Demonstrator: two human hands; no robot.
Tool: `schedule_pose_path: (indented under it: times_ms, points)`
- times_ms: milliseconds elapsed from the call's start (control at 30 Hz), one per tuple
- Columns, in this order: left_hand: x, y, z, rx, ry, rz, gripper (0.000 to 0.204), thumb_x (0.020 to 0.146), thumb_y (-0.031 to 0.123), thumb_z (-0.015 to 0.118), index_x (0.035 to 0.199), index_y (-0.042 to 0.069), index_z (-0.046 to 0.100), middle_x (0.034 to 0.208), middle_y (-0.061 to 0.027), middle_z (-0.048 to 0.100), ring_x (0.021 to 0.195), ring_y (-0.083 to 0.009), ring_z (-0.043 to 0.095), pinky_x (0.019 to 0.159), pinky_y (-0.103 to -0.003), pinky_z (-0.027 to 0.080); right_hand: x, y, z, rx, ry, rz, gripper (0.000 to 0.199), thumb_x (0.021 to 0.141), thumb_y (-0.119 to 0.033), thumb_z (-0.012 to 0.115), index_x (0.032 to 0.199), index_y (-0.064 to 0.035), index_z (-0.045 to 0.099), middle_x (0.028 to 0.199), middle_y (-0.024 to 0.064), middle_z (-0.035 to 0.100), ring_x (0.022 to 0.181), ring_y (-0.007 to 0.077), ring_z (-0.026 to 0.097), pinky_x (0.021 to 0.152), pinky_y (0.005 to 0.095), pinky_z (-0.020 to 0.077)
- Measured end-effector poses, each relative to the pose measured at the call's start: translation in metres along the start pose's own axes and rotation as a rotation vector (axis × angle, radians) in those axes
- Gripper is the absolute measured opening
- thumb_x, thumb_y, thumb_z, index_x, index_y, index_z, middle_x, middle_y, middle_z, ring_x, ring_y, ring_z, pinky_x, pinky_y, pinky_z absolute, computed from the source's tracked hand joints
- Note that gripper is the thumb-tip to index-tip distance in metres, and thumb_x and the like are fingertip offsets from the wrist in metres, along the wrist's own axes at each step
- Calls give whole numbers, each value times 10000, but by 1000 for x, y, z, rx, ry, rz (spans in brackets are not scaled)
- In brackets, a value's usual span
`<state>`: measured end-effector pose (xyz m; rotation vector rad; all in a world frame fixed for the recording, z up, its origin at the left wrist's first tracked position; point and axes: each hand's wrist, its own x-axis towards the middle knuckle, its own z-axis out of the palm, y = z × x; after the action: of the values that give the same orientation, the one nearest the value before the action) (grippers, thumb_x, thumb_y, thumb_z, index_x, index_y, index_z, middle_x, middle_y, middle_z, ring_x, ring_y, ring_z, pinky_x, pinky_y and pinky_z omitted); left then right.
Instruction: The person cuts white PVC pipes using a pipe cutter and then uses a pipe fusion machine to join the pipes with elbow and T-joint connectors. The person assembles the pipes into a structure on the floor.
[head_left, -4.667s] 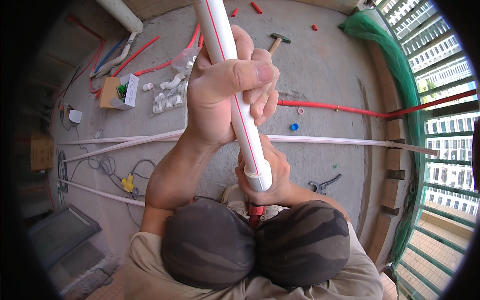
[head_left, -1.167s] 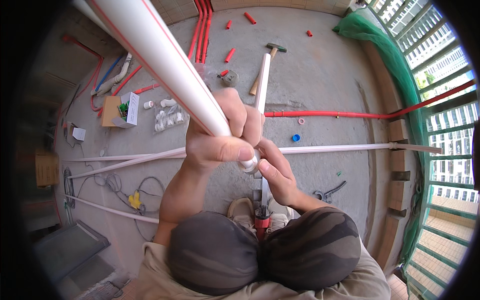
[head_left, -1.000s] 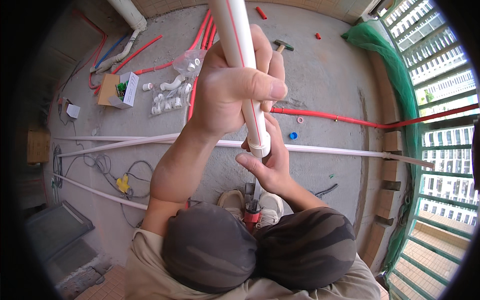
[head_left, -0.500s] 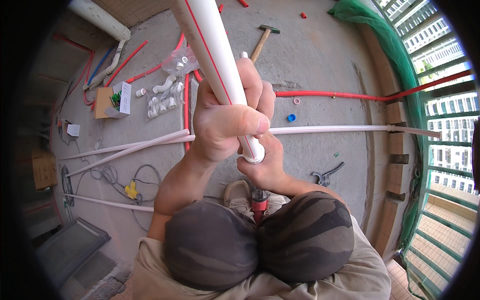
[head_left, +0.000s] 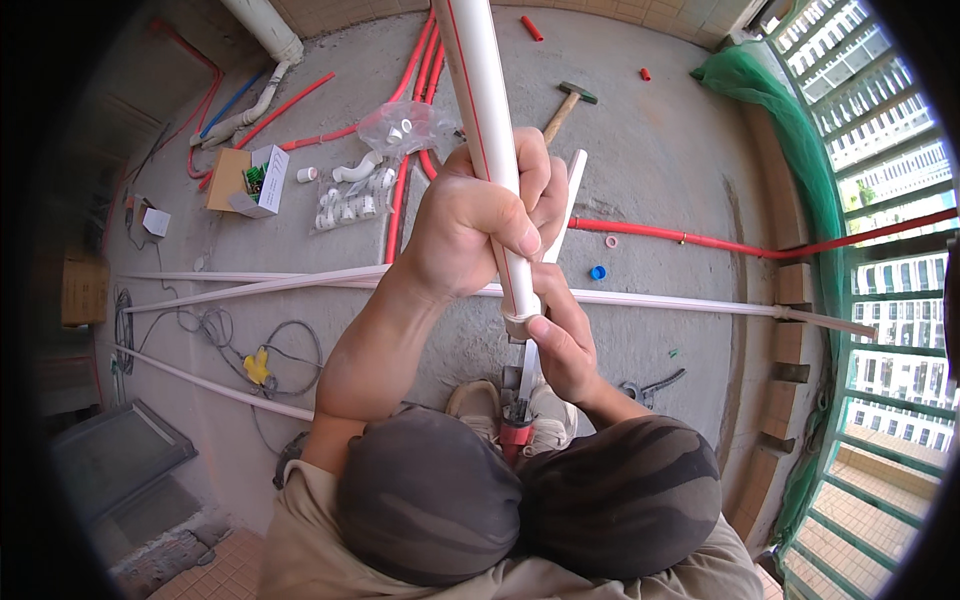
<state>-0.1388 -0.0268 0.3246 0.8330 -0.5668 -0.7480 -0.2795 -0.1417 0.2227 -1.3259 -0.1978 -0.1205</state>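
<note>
A white plastic pipe [head_left: 475, 90] with a thin red line rises from my hands past the top edge of the view. Wrapped round it, my left hand [head_left: 485, 215] holds the pipe a little above its lower end. That end carries a short white pipe fitting [head_left: 517, 325], which my right hand [head_left: 562, 335] pinches with the thumb against its side. Behind my hands a second slim white pipe [head_left: 574, 185] stands tilted; its lower part runs down toward a red and dark tool [head_left: 516, 425] between my shoes. What joins them is hard to make out.
Long white pipes [head_left: 680, 301] lie across the concrete floor, with red pipes [head_left: 690, 238] beyond. A hammer [head_left: 570, 105], bagged white fittings [head_left: 352, 200] and an open box [head_left: 262, 182] lie farther off. A pipe cutter [head_left: 655, 388] is at right, a cable with yellow plug [head_left: 257, 366] at left.
The view has shifted, and the held pipe stands steeper. My right hand has eased from a full wrap to a thumb pinch at the fitting. More of the slim pipe behind shows.
</note>
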Motion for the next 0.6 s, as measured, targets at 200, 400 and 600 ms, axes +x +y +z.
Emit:
schedule_pose_path:
  times_ms: [200, 400, 600]
  points:
    - [-15, -15, -14, -25, -141, 101, 270, 621, -18, 629, 780, 76, 432, 696, -55, 452, 565, -145, 388, 502, -296, 371, -3, -3, 7, 171, 4, 118, 587, 1003, -334, 523, 1454, 18, 390, 1307, 147, 476, 1123, 199, 492, 976, 331, 405]
    - [-22, -15, -11, 50, -297, 201, 265, 687, 5, 685, 824, 82, 472, 751, -68, 513, 629, -180, 492, 618, -338, 433, -5, 9, -5, -233, 173, -157, 683, 1016, -285, 614, 1528, 10, 271, 1320, 167, 460, 1119, 209, 486, 998, 373, 419]
    - [-38, -8, 7, 63, -55, 320, 252, 726, 76, 681, 848, 104, 462, 762, -38, 448, 685, -176, 457, 631, -333, 413, 5, 3, -2, -418, 269, -414, 682, 978, -103, 656, 1539, -27, 276, 1349, 203, 453, 1088, 247, 532, 974, 405, 451]
